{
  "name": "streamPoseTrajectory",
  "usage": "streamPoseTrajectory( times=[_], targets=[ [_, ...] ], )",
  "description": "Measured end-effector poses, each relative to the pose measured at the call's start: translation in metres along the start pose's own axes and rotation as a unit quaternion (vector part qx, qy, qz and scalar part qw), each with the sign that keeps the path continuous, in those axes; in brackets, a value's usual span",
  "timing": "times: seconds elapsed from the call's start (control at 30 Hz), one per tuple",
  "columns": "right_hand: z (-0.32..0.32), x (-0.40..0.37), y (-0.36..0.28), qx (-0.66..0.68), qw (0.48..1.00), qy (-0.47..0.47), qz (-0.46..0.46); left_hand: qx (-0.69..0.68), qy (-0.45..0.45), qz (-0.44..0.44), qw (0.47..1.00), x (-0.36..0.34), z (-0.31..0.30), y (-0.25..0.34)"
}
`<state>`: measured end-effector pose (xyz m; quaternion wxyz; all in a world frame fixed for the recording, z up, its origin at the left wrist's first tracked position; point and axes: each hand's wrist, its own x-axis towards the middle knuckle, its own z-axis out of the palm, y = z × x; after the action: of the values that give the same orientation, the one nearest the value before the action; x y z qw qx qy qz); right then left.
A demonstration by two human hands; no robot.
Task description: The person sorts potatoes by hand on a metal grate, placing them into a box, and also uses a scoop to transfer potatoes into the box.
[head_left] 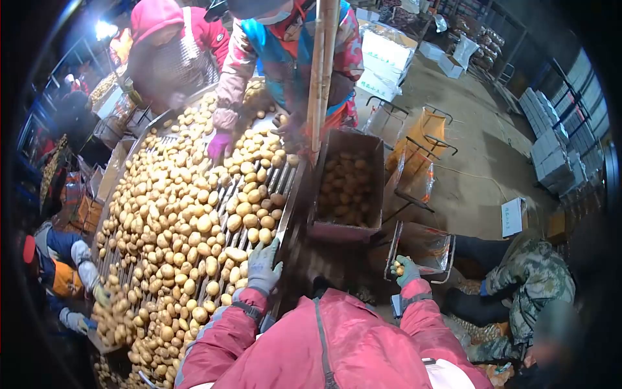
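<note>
Far-left worker: a gloved hand (102,295) at the lower edge of the potato heap, well apart from the wearer's hands.
Potatoes: the loose heap (168,214) lies across the slatted table (291,206), thick in the middle, thinner toward the near right side.
Purple glove: a co-worker's hand (220,144) reaches into the heap from the far side.
Left hand (262,267): gloved, palm down at the table's right edge, fingers spread apart and clamped on nothing; its fingertips are just beside the nearest potatoes. Whether they touch is hard to tell.
Box: the deep box (343,231), partly filled with potatoes, stands beside the table, between it and the wire frames.
Right hand (408,272): gloved, fingers curled together around a few small potatoes (398,267), at the left side of the bag (424,241) held open in a wire frame.
Step in hand: small potatoes appear to be held away from the heap, by the bag.
Move from here: releasing them into the bag would call for the right hand clearing the wire rim before its fingers open.
</note>
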<state>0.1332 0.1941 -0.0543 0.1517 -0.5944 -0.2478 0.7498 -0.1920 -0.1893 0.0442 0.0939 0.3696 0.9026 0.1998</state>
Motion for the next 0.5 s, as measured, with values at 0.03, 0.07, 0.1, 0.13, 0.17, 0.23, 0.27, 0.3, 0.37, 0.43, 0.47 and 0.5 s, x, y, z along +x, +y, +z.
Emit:
streamPoseTrajectory(
  times=[0.03, 0.07, 0.1, 0.13, 0.17, 0.23, 0.27, 0.3, 0.37, 0.43, 0.47, 0.5],
  targets=[
    [-0.003, 0.001, 0.0, 0.006, 1.0, -0.011, -0.004, -0.005, -0.003, 0.008, 1.0, 0.001, 0.002, -0.002],
    [-0.006, 0.001, 0.0, -0.003, 1.0, -0.003, -0.015, -0.011, -0.007, 0.019, 1.0, 0.003, 0.006, -0.006],
    [-0.013, 0.003, 0.001, 0.032, 0.998, -0.035, -0.028, -0.01, -0.017, 0.02, 1.0, 0.007, 0.016, -0.014],
    [-0.022, 0.007, 0.003, 0.049, 0.996, -0.063, -0.028, 0.02, -0.016, 0.012, 1.0, 0.009, 0.029, -0.023],
    [-0.033, 0.007, 0.006, 0.071, 0.993, -0.08, -0.04, 0.05, -0.025, 0.007, 0.998, 0.004, 0.038, -0.029],
    [-0.045, -0.006, 0.009, 0.089, 0.992, -0.067, -0.06, 0.093, 0.02, 0.071, 0.993, -0.003, 0.036, -0.028],
    [-0.056, -0.008, 0.014, 0.112, 0.992, -0.025, -0.043, 0.052, -0.006, 0.044, 0.998, -0.005, 0.043, -0.042],
    [-0.065, -0.01, 0.019, 0.135, 0.99, 0.013, -0.032, 0.012, -0.027, 0.015, 0.999, -0.003, 0.054, -0.053],
    [-0.064, -0.033, 0.016, 0.162, 0.985, 0.051, -0.008, 0.002, -0.04, 0.036, 0.999, 0.008, 0.028, -0.032],
    [-0.07, -0.04, 0.021, 0.161, 0.984, 0.077, -0.007, -0.025, -0.033, 0.047, 0.998, 0.01, 0.014, -0.019],
    [-0.074, -0.042, 0.025, 0.169, 0.982, 0.079, -0.014, -0.017, -0.023, 0.048, 0.998, 0.008, 0.013, -0.018],
    [-0.079, -0.045, 0.027, 0.172, 0.981, 0.082, -0.019, -0.009, -0.019, 0.047, 0.999, 0.007, 0.013, -0.016]
  ],
)
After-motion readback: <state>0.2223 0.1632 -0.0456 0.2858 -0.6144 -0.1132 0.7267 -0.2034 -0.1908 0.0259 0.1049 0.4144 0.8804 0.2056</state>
